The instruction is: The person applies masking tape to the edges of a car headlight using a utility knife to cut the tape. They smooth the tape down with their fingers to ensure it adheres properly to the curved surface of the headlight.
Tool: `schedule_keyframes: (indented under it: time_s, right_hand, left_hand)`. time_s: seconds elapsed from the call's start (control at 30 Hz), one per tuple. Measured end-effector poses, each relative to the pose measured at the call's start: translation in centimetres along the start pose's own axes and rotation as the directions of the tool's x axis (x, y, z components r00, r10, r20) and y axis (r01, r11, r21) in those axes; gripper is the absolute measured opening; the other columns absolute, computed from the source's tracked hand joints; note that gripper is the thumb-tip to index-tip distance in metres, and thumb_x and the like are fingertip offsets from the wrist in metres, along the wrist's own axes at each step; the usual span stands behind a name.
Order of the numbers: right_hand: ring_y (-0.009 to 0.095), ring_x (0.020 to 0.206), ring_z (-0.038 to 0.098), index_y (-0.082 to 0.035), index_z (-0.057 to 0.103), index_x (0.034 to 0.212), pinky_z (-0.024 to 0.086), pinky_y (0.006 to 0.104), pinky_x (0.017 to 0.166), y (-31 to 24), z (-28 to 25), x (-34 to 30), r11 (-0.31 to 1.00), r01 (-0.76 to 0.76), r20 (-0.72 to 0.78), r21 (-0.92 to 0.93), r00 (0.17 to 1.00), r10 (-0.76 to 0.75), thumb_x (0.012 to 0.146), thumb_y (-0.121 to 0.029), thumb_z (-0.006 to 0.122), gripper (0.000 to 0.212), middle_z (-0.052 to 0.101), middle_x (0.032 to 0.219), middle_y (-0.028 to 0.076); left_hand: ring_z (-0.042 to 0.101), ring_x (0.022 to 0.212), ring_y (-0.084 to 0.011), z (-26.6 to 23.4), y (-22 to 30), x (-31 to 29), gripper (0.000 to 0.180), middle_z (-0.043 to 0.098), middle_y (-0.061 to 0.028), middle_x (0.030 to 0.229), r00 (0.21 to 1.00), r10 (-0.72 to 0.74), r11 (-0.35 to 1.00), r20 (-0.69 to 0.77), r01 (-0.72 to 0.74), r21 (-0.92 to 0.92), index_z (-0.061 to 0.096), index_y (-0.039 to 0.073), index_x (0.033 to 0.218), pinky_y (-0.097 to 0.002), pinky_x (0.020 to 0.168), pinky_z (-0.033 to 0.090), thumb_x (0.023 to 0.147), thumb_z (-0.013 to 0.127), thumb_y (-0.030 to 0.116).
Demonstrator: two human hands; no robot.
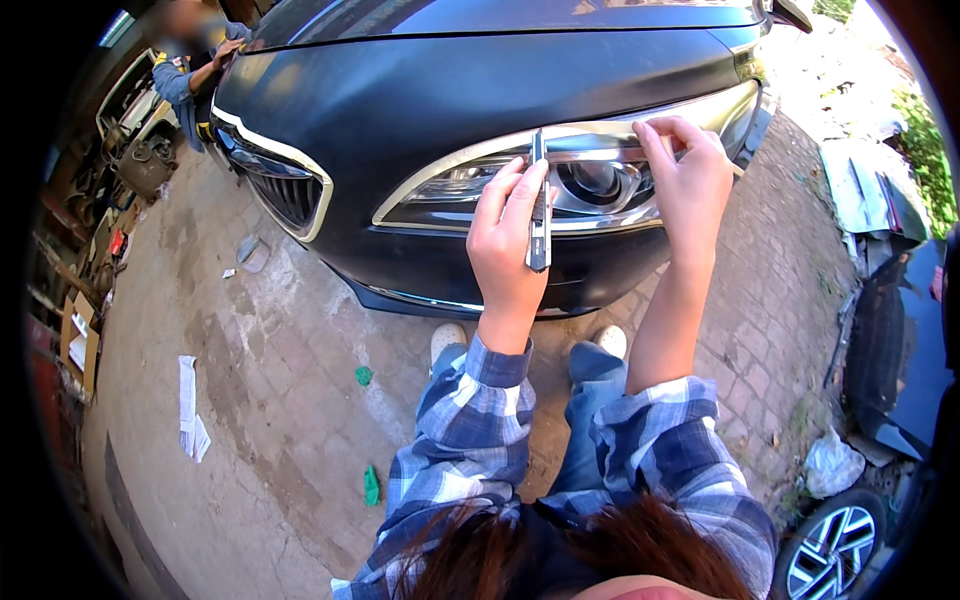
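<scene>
My left hand (503, 245) is closed around a utility knife (540, 230), which stands roughly upright in front of the headlight, its upper end near the lamp's top edge. With thumb and fingertips my right hand (697, 185) pinches at a strip of pale masking tape (590, 128) along the upper rim of the headlight (470, 187). Tape also runs around the lamp's left corner and lower edge. The headlight sits in the front of a dark matte car (440, 95). Whether the blade touches the tape, I cannot tell.
Another person (185, 75) stands beyond the car's far left with a hand on it. Taped edging surrounds the grille (285, 198). At right lie a wheel (835, 550), a plastic bag (832, 465) and dark body panels (890, 340). Paper strips (188, 405) and green scraps (371, 486) lie on the ground.
</scene>
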State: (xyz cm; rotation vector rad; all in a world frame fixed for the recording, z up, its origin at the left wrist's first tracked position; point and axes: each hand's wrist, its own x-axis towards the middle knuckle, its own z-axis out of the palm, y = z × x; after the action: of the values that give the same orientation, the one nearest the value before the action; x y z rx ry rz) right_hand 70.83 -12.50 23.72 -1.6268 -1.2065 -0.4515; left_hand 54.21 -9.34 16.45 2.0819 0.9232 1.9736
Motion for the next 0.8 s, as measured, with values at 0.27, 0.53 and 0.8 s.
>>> schedule_keyframes:
  time_s: [0.27,0.53,0.8]
  right_hand:
    - [0.022,0.076,0.058,-0.008,0.077,0.088,0.049,0.0369,0.071,0.17,-0.02,0.05,1.000,0.003,0.003,0.019,1.000,-0.003,0.085,-0.021,0.079,0.014,0.066,0.069,0.005]
    - [0.023,0.076,0.059,-0.008,0.078,0.088,0.049,0.0371,0.071,0.15,-0.05,0.05,1.000,0.004,0.003,0.027,1.000,-0.004,0.085,-0.021,0.079,0.014,0.067,0.069,0.005]
    - [0.023,0.077,0.059,-0.008,0.078,0.088,0.049,0.0368,0.071,-0.07,-0.18,0.05,1.000,0.001,0.010,0.031,1.000,-0.001,0.085,-0.021,0.079,0.013,0.067,0.070,0.006]
  left_hand:
    - [0.070,0.102,-0.0300,0.02,-0.07,0.03,0.033,0.070,-0.0161,0.113,1.000,0.008,1.000,-0.014,-0.008,-0.003,0.072,0.001,0.118,-0.0372,0.090,0.056,0.085,0.075,-0.003]
    - [0.071,0.100,-0.0296,0.00,-0.20,-0.08,0.033,0.070,-0.0165,0.112,1.000,0.017,1.000,-0.026,-0.016,0.027,0.072,0.002,0.118,-0.0368,0.088,0.057,0.086,0.074,-0.003]
    - [0.071,0.101,-0.0293,-0.01,-0.15,-0.08,0.034,0.071,-0.0165,0.112,0.999,-0.008,1.000,-0.036,0.008,0.008,0.073,0.002,0.119,-0.0365,0.088,0.057,0.086,0.074,-0.004]
